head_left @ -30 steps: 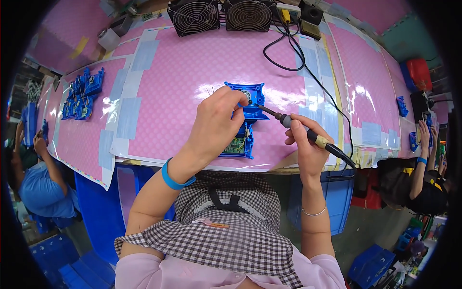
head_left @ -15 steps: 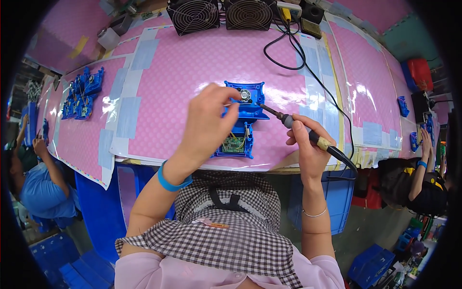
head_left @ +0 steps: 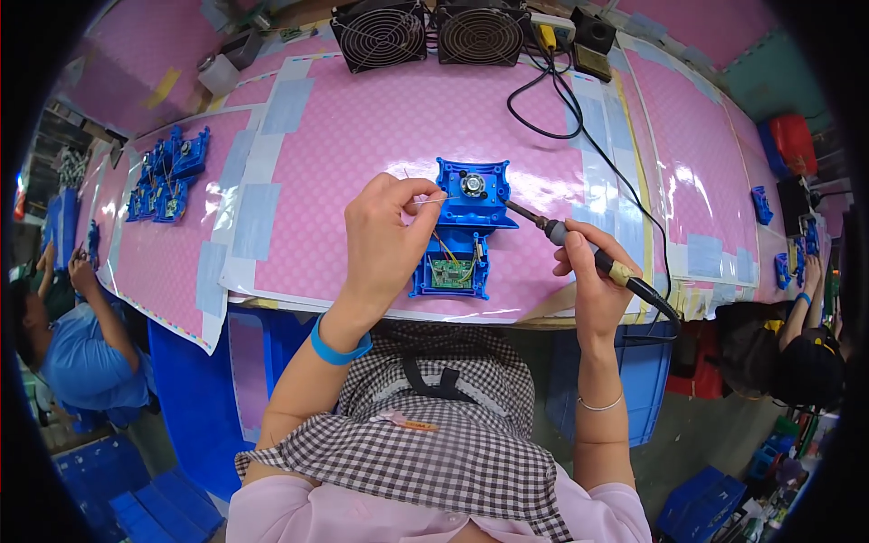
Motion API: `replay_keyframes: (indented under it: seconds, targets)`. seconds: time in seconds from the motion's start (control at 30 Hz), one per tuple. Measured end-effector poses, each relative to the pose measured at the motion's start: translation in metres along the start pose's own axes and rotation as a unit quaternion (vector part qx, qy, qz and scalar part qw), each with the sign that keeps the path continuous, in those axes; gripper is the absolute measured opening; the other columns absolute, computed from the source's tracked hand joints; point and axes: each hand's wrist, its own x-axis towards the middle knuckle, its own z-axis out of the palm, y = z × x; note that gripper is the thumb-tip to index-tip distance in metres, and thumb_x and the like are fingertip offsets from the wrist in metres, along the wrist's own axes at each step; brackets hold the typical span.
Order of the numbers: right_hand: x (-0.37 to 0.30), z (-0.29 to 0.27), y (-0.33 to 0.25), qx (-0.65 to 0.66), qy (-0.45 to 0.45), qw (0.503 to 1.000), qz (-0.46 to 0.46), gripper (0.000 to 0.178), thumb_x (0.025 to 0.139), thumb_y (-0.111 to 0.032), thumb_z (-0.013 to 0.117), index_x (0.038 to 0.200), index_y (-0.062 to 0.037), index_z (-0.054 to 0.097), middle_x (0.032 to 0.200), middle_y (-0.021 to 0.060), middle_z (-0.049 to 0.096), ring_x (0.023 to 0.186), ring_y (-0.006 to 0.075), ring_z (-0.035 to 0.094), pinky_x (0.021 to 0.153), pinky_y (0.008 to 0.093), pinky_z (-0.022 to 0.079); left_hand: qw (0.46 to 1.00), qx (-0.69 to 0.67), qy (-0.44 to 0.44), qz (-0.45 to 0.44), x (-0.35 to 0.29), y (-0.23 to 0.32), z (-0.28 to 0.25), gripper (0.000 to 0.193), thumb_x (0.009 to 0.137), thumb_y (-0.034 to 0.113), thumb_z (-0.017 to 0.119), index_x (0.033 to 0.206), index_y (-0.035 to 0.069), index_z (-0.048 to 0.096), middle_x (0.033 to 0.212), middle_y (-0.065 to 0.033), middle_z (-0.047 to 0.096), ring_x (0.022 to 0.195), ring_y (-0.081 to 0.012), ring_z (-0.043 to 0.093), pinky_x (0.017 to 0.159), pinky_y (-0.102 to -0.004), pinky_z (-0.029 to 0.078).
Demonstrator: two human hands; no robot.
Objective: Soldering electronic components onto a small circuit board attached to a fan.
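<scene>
In front of me lies a blue plastic housing (head_left: pixel 462 218) in two halves. Its far half bears a round silver speaker (head_left: pixel 472 185); the near half holds a green circuit board (head_left: pixel 451 272) with thin coloured wires. My left hand (head_left: pixel 385 231) is at the left side of the far half, thumb and forefinger pinching a thin silvery solder wire (head_left: pixel 430 200) that points toward the speaker. In my right hand (head_left: pixel 593 281) is a soldering iron (head_left: pixel 558 233), gripped like a pen. Its tip is at the right side of the far half; whether it touches cannot be made out.
Two black fans (head_left: pixel 380 36) stand at the back, beside a black iron stand (head_left: pixel 593 45). The iron's black cable (head_left: pixel 625 181) loops down the right side. More blue housings (head_left: pixel 167 176) sit at left. People work on both sides.
My left fingers have drawn back a little from the speaker, and the solder wire now shows between them. The iron stays by the housing's right side. The whole view has shifted slightly.
</scene>
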Motion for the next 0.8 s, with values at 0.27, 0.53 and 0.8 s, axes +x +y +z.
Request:
replay_keyframes:
  seconds: [0.27,0.53,0.8]
  targets:
    - [0.004,0.004,0.004,0.018,-0.001,1.000,0.011,0.019,0.087,-0.008,0.063,0.101,0.0047,0.066,0.073,0.0115,0.065,0.058,0.0130,0.060,0.055,0.0226,0.048,1.000,0.005,-0.008,0.006,0.010,0.003,0.012,0.019,0.075,0.009,0.071,0.087,-0.002,0.062,0.072,-0.0126,0.061,0.067,-0.0238,0.062,0.062,-0.0333,0.048]
    - [0.005,0.009,0.009,-0.006,0.008,1.000,0.024,0.021,0.088,-0.011,0.063,0.102,0.0034,0.066,0.081,0.0080,0.065,0.066,0.0128,0.059,0.060,0.0252,0.047,0.997,-0.061,0.018,-0.046,0.001,-0.005,-0.008,0.014,0.079,0.009,0.059,0.088,-0.001,0.059,0.072,-0.0177,0.060,0.065,-0.0287,0.062,0.061,-0.0387,0.048]
    - [0.008,-0.018,0.029,-0.032,-0.010,0.999,-0.018,0.027,0.090,-0.018,0.060,0.102,0.0063,0.064,0.082,0.0122,0.064,0.067,0.0164,0.057,0.059,0.0270,0.045,0.994,-0.075,-0.016,0.074,-0.005,-0.002,0.026,0.012,0.077,0.012,0.064,0.083,0.002,0.063,0.082,-0.0139,0.062,0.077,-0.0311,0.061,0.067,-0.0400,0.048]
